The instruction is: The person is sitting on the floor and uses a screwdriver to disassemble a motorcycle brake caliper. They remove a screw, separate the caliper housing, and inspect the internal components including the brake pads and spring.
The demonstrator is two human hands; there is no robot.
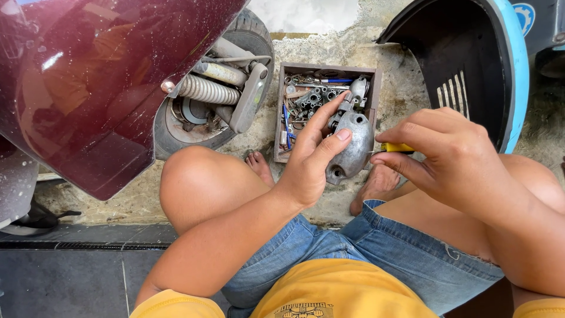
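My left hand (312, 156) grips a grey cast-metal engine part (353, 138), rounded and dull, held up above my knees. My right hand (447, 153) is closed around a screwdriver with a yellow handle (397, 147), whose tip meets the right side of the metal part. Both hands hover over a wooden box (282, 106) full of sockets, bolts and small tools that rests on the concrete ground. I am squatting, in denim shorts and a yellow shirt, with bare feet near the box.
A maroon scooter body (88, 88) fills the upper left, with its wheel and spring shock absorber (206, 88) behind it. A black and light-blue scooter panel (471, 65) stands at the upper right. Dark floor tiles (70, 277) lie at the lower left.
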